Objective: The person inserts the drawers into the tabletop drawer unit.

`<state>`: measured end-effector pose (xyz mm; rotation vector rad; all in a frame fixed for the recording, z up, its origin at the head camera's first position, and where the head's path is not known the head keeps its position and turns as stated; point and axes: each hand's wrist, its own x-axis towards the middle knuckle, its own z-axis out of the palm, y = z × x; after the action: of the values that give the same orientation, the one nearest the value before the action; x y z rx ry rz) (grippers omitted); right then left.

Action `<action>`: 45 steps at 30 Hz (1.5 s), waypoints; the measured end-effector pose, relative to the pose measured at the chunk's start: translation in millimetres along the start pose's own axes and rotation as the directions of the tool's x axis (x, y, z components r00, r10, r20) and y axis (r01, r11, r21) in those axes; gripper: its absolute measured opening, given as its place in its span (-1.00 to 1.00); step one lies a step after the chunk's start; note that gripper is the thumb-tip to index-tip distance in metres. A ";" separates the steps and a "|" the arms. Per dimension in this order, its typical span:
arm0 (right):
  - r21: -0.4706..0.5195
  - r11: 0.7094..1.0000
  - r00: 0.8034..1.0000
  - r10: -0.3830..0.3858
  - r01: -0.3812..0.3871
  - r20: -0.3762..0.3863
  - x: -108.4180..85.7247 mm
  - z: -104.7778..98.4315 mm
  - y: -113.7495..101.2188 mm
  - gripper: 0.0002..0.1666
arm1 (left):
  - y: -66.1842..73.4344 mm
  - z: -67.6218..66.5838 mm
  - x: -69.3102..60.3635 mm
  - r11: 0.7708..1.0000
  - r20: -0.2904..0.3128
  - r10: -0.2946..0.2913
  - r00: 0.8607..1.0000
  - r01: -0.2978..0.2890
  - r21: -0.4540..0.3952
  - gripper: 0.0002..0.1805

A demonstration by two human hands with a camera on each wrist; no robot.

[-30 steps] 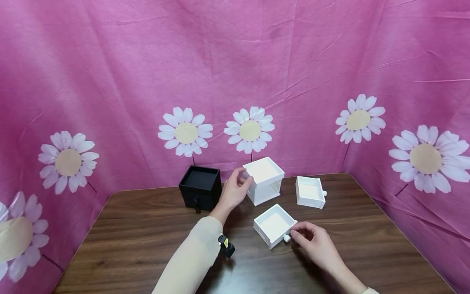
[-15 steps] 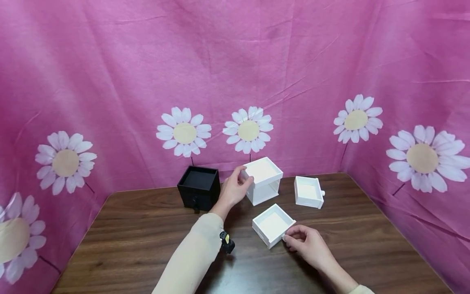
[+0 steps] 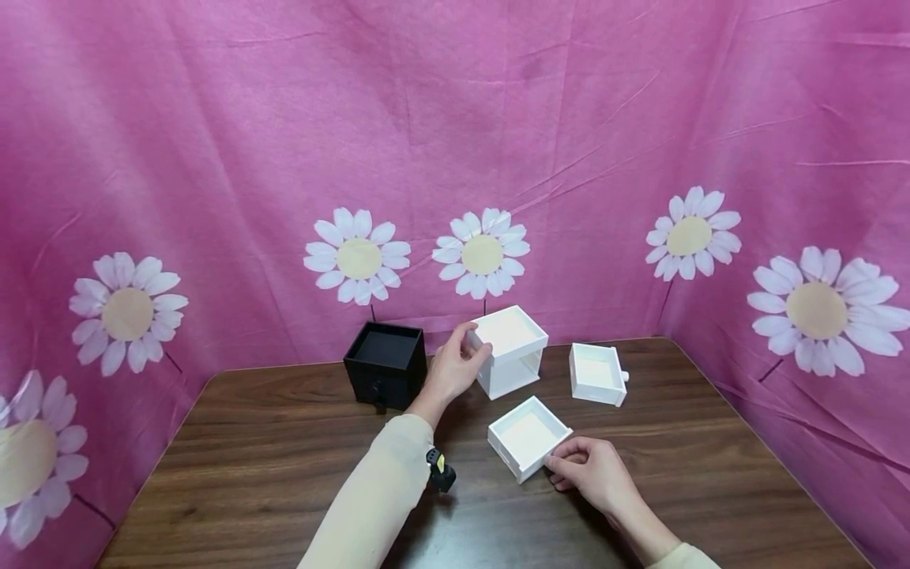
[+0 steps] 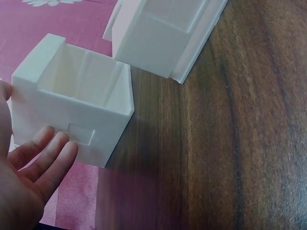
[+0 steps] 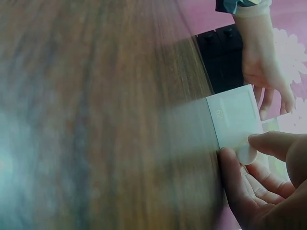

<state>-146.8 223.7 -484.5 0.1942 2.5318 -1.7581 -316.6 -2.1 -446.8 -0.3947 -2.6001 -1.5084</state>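
Sitting between right-hand fingers (image 5: 231, 173) is the knob (image 5: 246, 155) of the nearer drawer (image 3: 529, 435).

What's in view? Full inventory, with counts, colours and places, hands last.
Table: 1, brown, under everything
Curtain: pink, behind and on both sides
Daisies: 6 in the head view, white with yellowish centres, on the curtain
Black box: 1, black, back left
White box: 1, white, back middle
Near drawer: 1, white, in front of the white box
Far drawer: 1, white, right of the white box
Drawer knobs: 2, white, one per white drawer
Wrist camera: 1, black and yellow, left wrist
Sleeves: 2, cream, both arms
Left hand: 1, bare, at the white box's left side
Right hand: 1, bare, pinching the near drawer's knob
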 end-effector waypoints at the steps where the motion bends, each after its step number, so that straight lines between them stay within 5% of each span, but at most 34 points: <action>1: 0.021 1.000 1.000 0.002 -0.002 0.006 0.1 0.0 0.3 -0.80 | 0.1 -0.1 0.0 1.000 0.000 0.000 1.000 0.000 -0.004 -0.42; 9: 0.160 0.986 0.998 0.045 -0.051 0.043 1.9 -2.7 5.5 -0.78 | 0.2 1.2 0.2 1.000 0.005 -0.004 1.000 0.004 -0.002 -0.43; 19: 0.340 0.930 0.990 0.126 -0.139 0.059 -1.0 -1.9 3.1 -0.88 | -0.2 0.8 0.9 1.000 0.008 -0.009 1.000 0.009 -0.016 -0.42; 33: 0.347 0.929 0.981 0.173 -0.131 -0.092 -0.5 3.6 0.1 -0.82 | -1.7 1.3 1.2 1.000 0.014 0.004 1.000 -0.004 -0.022 -0.42; 45: 0.389 0.912 0.978 0.184 -0.131 -0.101 6.1 3.8 -0.2 -0.80 | -2.2 1.6 1.1 0.999 0.020 -0.008 1.000 0.009 -0.037 -0.41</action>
<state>-153.0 220.5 -486.3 0.5361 2.1486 -2.2165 -318.2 -1.5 -449.2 -0.4045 -2.5957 -1.5651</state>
